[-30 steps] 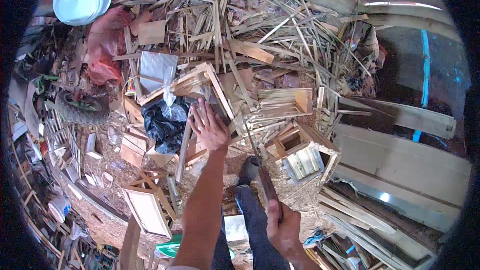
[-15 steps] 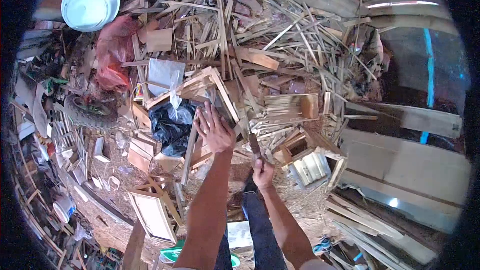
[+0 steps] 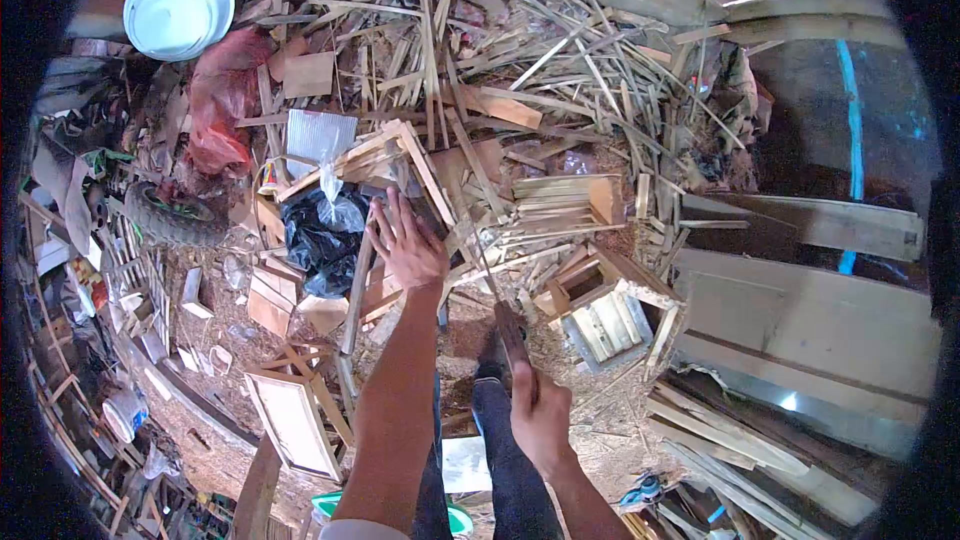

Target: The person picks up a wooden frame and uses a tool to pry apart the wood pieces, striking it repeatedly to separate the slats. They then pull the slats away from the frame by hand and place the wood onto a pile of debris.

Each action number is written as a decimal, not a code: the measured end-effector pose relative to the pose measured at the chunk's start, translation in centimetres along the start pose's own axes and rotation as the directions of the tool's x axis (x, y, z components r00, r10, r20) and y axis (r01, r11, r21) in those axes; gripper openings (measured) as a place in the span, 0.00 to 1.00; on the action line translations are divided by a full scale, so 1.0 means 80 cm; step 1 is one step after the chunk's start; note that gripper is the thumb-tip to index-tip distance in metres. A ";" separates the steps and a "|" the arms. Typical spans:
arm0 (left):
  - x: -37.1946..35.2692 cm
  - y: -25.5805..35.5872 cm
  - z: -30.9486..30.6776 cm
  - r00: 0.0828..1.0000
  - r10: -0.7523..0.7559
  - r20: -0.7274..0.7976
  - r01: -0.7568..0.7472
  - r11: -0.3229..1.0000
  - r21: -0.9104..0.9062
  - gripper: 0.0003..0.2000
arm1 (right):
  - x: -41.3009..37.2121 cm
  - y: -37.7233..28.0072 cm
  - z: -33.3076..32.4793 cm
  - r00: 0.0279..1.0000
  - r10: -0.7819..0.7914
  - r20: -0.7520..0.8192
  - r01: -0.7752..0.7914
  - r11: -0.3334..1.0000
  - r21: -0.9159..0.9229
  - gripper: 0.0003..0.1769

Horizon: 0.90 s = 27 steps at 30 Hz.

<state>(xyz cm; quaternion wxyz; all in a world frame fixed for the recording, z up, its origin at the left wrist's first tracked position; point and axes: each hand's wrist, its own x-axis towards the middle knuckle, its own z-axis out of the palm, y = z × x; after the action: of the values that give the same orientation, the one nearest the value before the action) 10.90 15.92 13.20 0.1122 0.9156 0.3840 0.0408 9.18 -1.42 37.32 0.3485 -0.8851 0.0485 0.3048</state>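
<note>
My left hand (image 3: pixel 412 248) lies flat with its fingers spread, over the lower part of a pale wooden frame (image 3: pixel 427 178); what is beneath the palm is hidden. My right hand (image 3: pixel 541 415) is wrapped round the dark handle of what looks like a handsaw (image 3: pixel 509 332). Its long thin blade slants up and away, along the right side of the frame; teeth cannot be made out. A black plastic bag (image 3: pixel 318 245) with a clear bag on top sits just left of my left hand.
Wood offcuts (image 3: pixel 590 70) are heaped at the back. Wooden boxes (image 3: pixel 605 325) stand to the right, near leaning boards (image 3: pixel 800 320). To the left are a small tyre (image 3: pixel 172 215) and a white-panelled frame (image 3: pixel 293 420). A white basin (image 3: pixel 180 5) is at the far left.
My right hand has drawn the handsaw back toward my body, so more of the handle shows. The left hand keeps its place on the frame while the view shifts slightly.
</note>
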 end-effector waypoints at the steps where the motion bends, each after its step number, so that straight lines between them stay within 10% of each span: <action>1: 0.002 0.001 -0.001 1.000 0.000 -0.003 0.000 1.000 -0.010 0.25 | -0.006 -0.012 -0.011 1.000 -0.002 0.015 0.002 0.999 -0.047 0.28; 9: 0.006 0.002 -0.010 0.995 -0.017 0.096 0.020 0.999 -0.030 0.25 | -0.012 -0.080 -0.029 0.955 0.276 0.112 -0.265 0.958 -0.108 0.24; 12: 0.007 0.001 -0.010 0.997 -0.022 0.080 0.026 0.998 -0.055 0.25 | 0.061 -0.062 0.010 0.973 0.205 0.108 -0.170 0.947 -0.271 0.28; 19: 0.012 0.000 -0.007 0.998 -0.032 0.061 0.034 0.999 -0.033 0.24 | 0.130 -0.071 0.088 0.991 0.121 -0.051 -0.122 0.993 -0.009 0.32; 27: 0.007 0.004 -0.012 0.999 -0.024 0.022 0.026 0.997 -0.073 0.24 | 0.133 0.196 0.171 0.950 -0.256 -0.177 0.281 0.951 0.131 0.17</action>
<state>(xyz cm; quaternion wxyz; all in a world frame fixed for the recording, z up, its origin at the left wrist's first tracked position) 11.35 16.28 14.22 0.1503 0.9063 0.3926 0.0439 6.21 -3.04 14.18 0.4494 -0.8750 -0.0217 0.1787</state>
